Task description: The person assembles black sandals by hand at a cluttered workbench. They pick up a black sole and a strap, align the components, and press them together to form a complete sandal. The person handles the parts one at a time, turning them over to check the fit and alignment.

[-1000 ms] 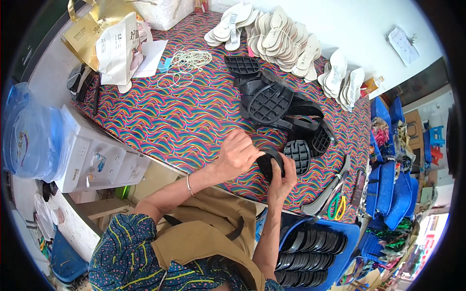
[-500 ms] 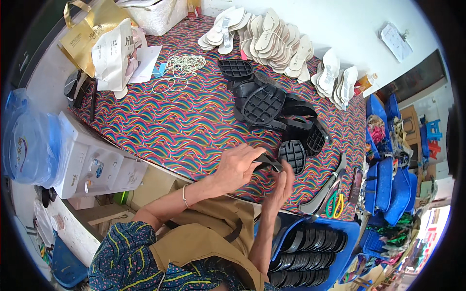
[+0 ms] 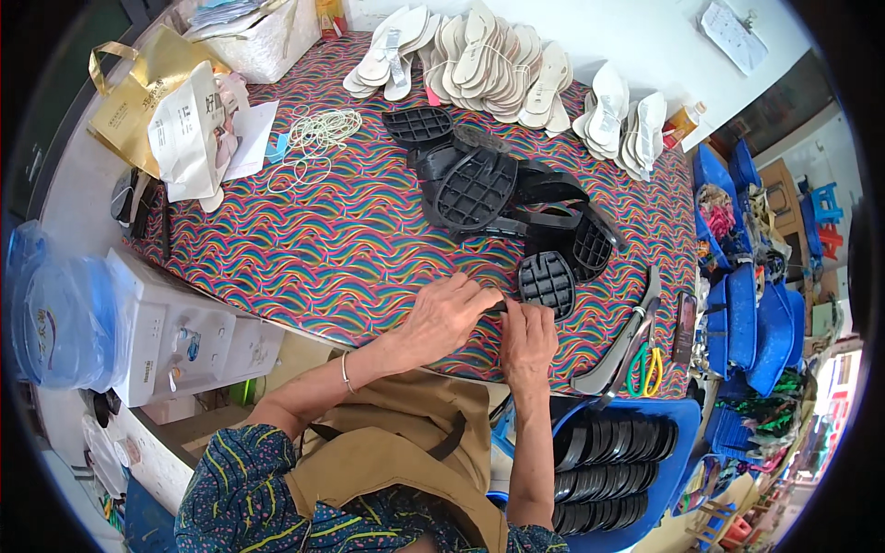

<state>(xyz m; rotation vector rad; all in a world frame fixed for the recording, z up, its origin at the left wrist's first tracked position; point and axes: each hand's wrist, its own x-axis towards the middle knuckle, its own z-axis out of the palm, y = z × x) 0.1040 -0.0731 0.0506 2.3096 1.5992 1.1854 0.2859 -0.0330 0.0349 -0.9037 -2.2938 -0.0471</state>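
Left hand (image 3: 441,318): back up, fingers curled almost closed, tips pinching one end of a small black piece (image 3: 501,307). Right hand (image 3: 528,341): fingers bunched, no real gap, tips at the piece's other end. Piece sits between the two sets of fingertips, above the near part of the patterned surface (image 3: 304,230), left of a loose black sole (image 3: 547,284).

Handling, my read: let the left anchor and the right do the fine work. Pinch close to the spot being worked, wrists low, even force from both sides; if it's rubbery, as it looks, it'll flex and spring out of a lopsided grip. Turn it enough to check the edge by eye, fingers are blocking it. Watch right knuckles, the loose sole is just beyond them. Elbow clear of the grey curved blade (image 3: 613,361) and the scissors (image 3: 654,369) off to the right.

Can't see: left palm. Most of the piece is under fingers, only a dark sliver shows, so shape and any join are unknown. Right thumb hidden, grip force unreadable. Sole pile (image 3: 475,189) overlaps itself, no count possible. Blue bin (image 3: 682,433): left side behind the right forearm.
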